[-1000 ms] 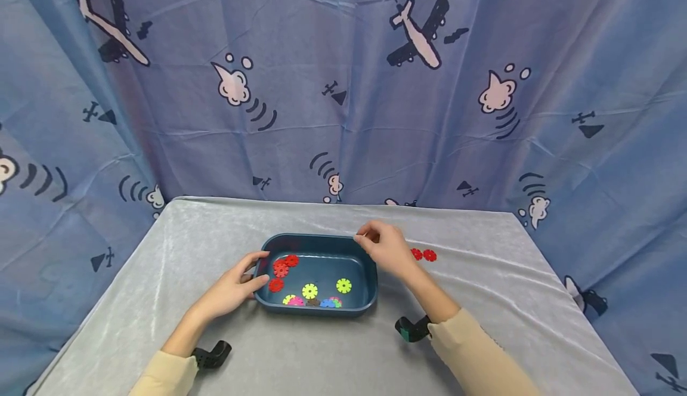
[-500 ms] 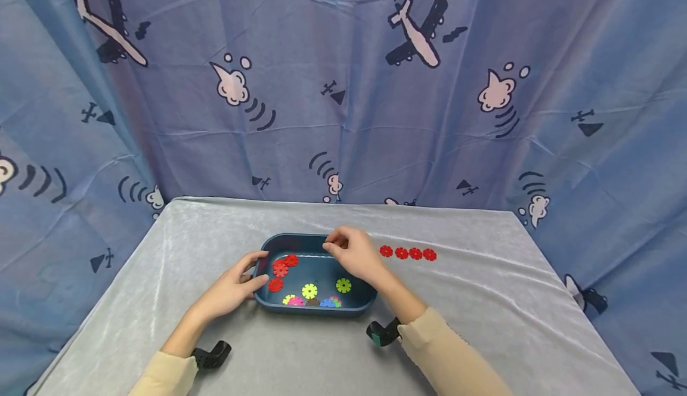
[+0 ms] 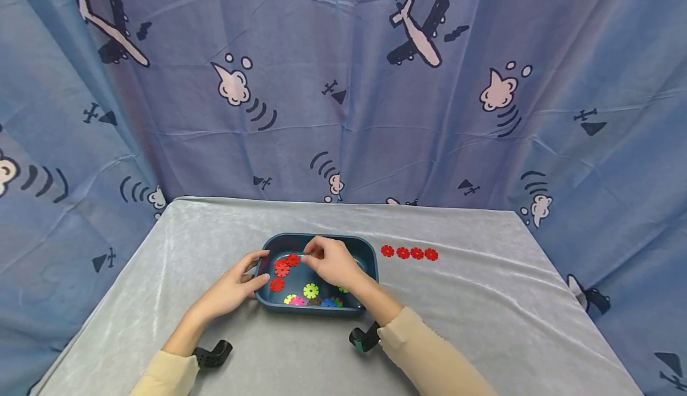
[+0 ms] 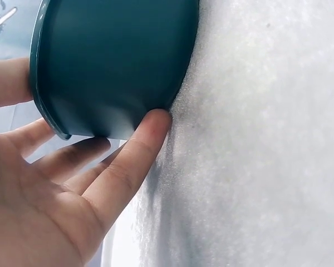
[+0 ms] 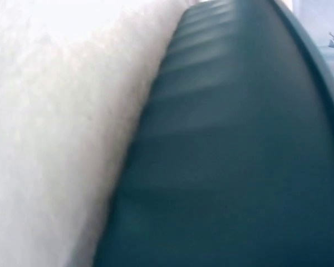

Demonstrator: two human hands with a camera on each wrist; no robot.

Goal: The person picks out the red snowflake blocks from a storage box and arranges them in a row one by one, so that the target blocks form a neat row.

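Observation:
My left hand (image 3: 233,285) grips the left end of a dark teal plastic tub (image 3: 316,311), its thumb and index finger at the rim. In the left wrist view, fingers (image 4: 125,172) lie against the tub's outer end wall (image 4: 117,67). My right hand (image 3: 335,263) hangs over the tub with fingers loosely bent, its tips just right of a red notched disc (image 3: 292,260). Nothing shows between those tips. More red discs (image 3: 277,284) lie at the tub's left. Only the tub's long outer wall (image 5: 228,144) shows in the right wrist view, without the hand.
Several red notched discs (image 3: 403,253) lie in a row on the pale cloth, right of the tub. Yellow (image 3: 310,290), pink (image 3: 297,301), blue (image 3: 328,303) and brown discs lie along the tub's near side. A printed curtain (image 3: 343,86) hangs behind the table.
My right hand has moved left and slightly down, from the tub's right rim to over its middle. This uncovers more red discs in the row. My left hand stays on the tub.

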